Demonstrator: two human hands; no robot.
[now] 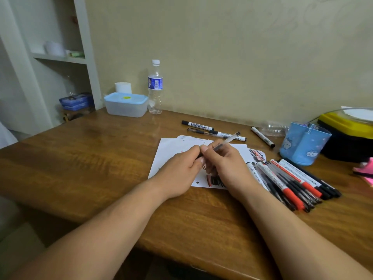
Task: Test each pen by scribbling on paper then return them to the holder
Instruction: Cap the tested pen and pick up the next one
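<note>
Both hands meet over a white sheet of paper (pixel 173 150) marked with black and red scribbles. My right hand (pixel 226 162) grips a clear-barrelled pen (pixel 230 140) that points up and to the right. My left hand (pixel 181 168) pinches the pen's lower end; that end is hidden between the fingers. A pile of several pens and markers (pixel 290 182) lies right of the paper. The blue pen holder (pixel 302 144) stands behind the pile. Loose markers (pixel 196 125) lie beyond the paper, and another marker (pixel 262 136) lies near the holder.
A wooden table (pixel 101 154) carries a plastic water bottle (pixel 155 87), a lidded blue-and-white box (pixel 126 105) and a tissue roll (pixel 123 87) at the back. A yellow and black case (pixel 347 136) and pink items (pixel 365 170) sit at the right. White shelves (pixel 60 57) stand at left.
</note>
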